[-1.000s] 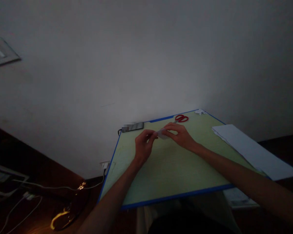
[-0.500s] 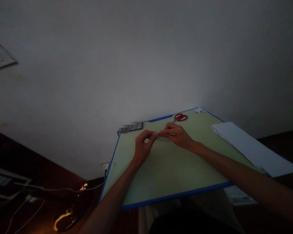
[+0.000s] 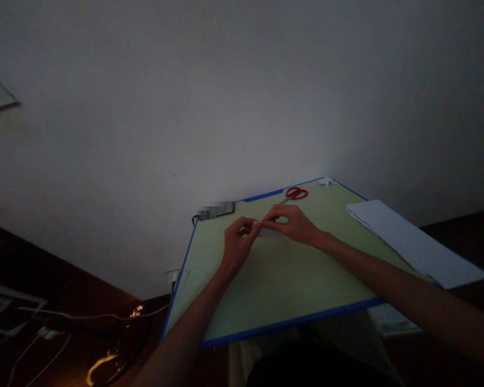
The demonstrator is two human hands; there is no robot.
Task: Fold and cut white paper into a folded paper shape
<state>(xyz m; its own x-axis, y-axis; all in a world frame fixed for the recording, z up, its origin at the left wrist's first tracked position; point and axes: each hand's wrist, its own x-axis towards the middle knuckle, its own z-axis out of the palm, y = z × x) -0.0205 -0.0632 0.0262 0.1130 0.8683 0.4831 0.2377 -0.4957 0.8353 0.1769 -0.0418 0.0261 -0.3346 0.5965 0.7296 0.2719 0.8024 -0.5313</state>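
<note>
Small white paper piece [image 3: 269, 231], seemingly folded, is pinched between left hand [image 3: 236, 244] and right hand [image 3: 294, 223] mid pale-green, blue-edged worktop [image 3: 274, 290], with bare surface toward its near edge

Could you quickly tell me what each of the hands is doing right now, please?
Left hand: closed, pinching the left end of a small white paper piece.
Right hand: closed on the same paper piece, pressing it against the green board.

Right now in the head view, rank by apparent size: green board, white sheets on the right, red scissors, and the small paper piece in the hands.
1. Green board.
2. White sheets.
3. Red scissors and small paper piece: too close to rank; the hands hide part of the paper, and the scissors lie farther away.
</note>
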